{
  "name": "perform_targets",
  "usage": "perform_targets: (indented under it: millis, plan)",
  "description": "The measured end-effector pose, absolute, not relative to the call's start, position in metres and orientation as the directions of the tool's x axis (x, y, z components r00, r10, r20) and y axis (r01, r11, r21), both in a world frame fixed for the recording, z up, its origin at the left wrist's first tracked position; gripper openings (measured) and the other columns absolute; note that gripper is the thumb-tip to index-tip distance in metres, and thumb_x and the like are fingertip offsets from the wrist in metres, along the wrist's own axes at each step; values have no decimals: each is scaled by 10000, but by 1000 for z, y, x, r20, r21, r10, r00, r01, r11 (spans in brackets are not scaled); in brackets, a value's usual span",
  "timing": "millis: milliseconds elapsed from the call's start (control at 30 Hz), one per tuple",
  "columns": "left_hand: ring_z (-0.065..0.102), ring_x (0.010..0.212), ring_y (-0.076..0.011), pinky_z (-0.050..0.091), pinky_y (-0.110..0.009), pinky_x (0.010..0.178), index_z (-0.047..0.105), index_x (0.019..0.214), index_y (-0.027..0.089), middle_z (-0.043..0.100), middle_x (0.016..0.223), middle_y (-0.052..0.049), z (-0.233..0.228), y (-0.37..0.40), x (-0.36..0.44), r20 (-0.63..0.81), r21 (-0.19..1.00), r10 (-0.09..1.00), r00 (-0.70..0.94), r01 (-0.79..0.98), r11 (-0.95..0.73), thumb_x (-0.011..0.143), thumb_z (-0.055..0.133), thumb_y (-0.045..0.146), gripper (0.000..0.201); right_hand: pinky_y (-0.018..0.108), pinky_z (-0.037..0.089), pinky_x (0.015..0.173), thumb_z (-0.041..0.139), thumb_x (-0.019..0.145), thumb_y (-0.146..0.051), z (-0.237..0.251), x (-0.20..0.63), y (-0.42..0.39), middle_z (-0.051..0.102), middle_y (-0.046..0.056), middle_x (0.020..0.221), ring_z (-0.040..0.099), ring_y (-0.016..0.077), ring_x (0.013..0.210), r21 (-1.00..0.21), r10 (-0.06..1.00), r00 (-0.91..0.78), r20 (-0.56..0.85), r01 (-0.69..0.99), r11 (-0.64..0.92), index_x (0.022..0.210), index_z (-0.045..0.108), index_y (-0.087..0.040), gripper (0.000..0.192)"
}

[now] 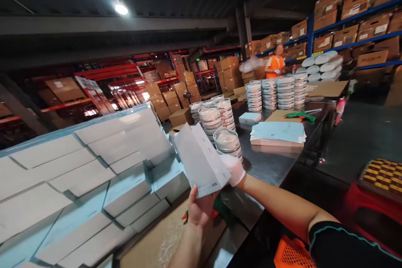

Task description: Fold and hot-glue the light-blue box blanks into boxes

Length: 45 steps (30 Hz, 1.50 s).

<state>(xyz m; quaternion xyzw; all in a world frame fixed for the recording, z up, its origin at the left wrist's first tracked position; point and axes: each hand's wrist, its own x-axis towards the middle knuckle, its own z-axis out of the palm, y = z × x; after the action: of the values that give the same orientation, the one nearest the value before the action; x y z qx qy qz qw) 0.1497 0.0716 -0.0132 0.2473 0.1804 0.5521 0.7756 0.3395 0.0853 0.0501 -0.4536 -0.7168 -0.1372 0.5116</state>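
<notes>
My left hand [199,208] grips the near bottom corner of a flat, pale grey-blue carton [201,160] and holds it up above the table. My right hand [234,169], in a white glove, holds the same carton at its right edge. Just behind the carton stand stacks of round clear-lidded tins [226,141] on the metal table [270,167]. A big heap of the same pale flat cartons [94,176] fills the left side.
More tin stacks [284,92] stand farther back. A pile of flat blue sheets [278,132] and a green tape gun [300,114] lie on the table. A person in an orange vest [274,65] works at the far end. Shelves of cardboard boxes [351,21] line the right.
</notes>
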Motion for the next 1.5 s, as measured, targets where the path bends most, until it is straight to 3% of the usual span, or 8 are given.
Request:
perform_targets:
  millis: [300, 533, 700, 933, 1100, 1233, 1400, 1500]
  plan:
    - [738, 894, -240, 602, -326, 795, 572, 1257, 247, 745, 1042, -29, -25, 25, 15, 91, 962, 990, -104, -249, -114, 549, 1017, 356, 843, 337, 592, 771, 630, 984, -477, 130, 397, 40, 812, 70, 906, 725, 219, 816, -623, 556, 322, 766, 585, 520, 946, 800, -185, 340]
    - [702, 1117, -297, 584, -371, 899, 575, 1277, 246, 705, 1235, -88, -50, -38, -17, 122, 989, 969, -216, -57, -137, 547, 926, 286, 811, 316, 532, 731, 760, 916, -542, 183, 343, 3, 722, 48, 794, 661, 189, 754, -662, 745, -473, 470, 369, 652, 833, 790, -163, 389]
    - [692, 1137, -320, 550, -457, 1022, 622, 1199, 228, 711, 1205, -101, -72, -49, -23, 96, 995, 965, -244, 40, -89, 483, 976, 300, 802, 457, 575, 969, 718, 949, -411, 151, 275, 22, 749, 95, 1016, 693, 274, 1018, -439, 575, -581, 577, 373, 817, 973, 802, -230, 201]
    - [638, 1278, -429, 533, -560, 1082, 631, 1303, 223, 694, 1283, -167, -89, -56, -44, 111, 986, 956, -272, 147, -73, 494, 1040, 395, 923, 582, 518, 1183, 732, 960, -526, 47, 241, 21, 586, 180, 1567, 609, 364, 1416, -712, 740, -388, 549, 247, 658, 1607, 497, -237, 747]
    - [423, 1546, -423, 410, -572, 1236, 612, 1412, 228, 563, 1534, -202, -74, -58, -51, 499, 857, 799, -336, 328, -398, 765, 825, 732, 848, 539, 356, 1319, 663, 1008, -537, 6, 198, 10, 476, 164, 1685, 426, 343, 1599, -727, 683, -405, 608, 60, 684, 1535, 596, -249, 605]
    - [597, 1365, -391, 496, -538, 1141, 716, 1186, 213, 683, 1336, -172, -52, -51, -43, 607, 776, 734, -304, 423, -467, 926, 676, 708, 561, 434, 556, 1124, 590, 1017, -596, 11, 170, 10, 717, 143, 1338, 669, 304, 1319, -877, 816, -338, 469, -74, 474, 1300, 709, -213, 491]
    - [585, 1384, -351, 464, -527, 1196, 619, 1368, 258, 654, 1382, -142, -51, -49, -39, 674, 732, 651, -350, 437, -523, 863, 774, 689, 682, 355, 613, 909, 616, 912, -312, 10, 158, 26, 743, 92, 1202, 717, 227, 995, -887, 892, -43, 449, 94, 451, 1316, 616, -227, 413]
    - [557, 1400, -373, 411, -570, 1244, 731, 1167, 263, 708, 1208, -103, -51, -51, -53, 655, 702, 721, -224, 532, -473, 770, 875, 661, 580, 346, 587, 970, 531, 1000, -285, 20, 189, 44, 747, 100, 1263, 718, 220, 1074, -753, 873, -224, 434, 441, 488, 1329, 654, -223, 356]
